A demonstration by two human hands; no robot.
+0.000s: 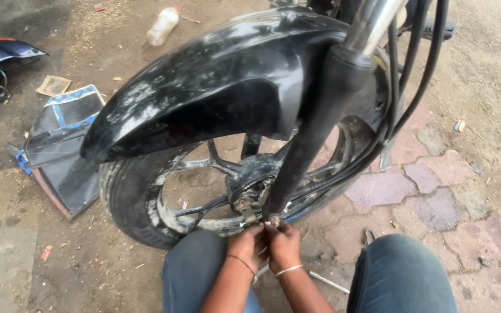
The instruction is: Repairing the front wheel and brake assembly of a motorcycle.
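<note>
Axle nut (273,220) at the bottom of the black fork leg (314,133), small metal fastener at the hub of the black spoked motorcycle front wheel (204,185): that's where both hands work. Wheel stands upright on the dirt and paving-stone ground (436,191), under the glossy black mudguard (221,87).

Step in hand, my read: working the fastener at the fork's lower end, by hand or with a small tool, too hidden to say which. Next move likely calls for a firm turning grip while the wheel stays steady; knees in blue jeans (401,272) bracket the work.

Left hand (247,243): fingers curled tight, pressed together, tips touching the hub area just beside the nut. Right hand (285,243): fingers also closed, pinching at the fork end. Whether either holds a tool, cannot tell. The hands touch each other. Thin bangle on each wrist.

Around: black cables (413,75) run down beside the fork. Black body panel with blue trim (59,145) lies on the ground left of the tyre. Clear plastic bottle (163,24) lies near the top edge, well apart. Thin metal rod (329,282) lies on the ground between the knees.
</note>
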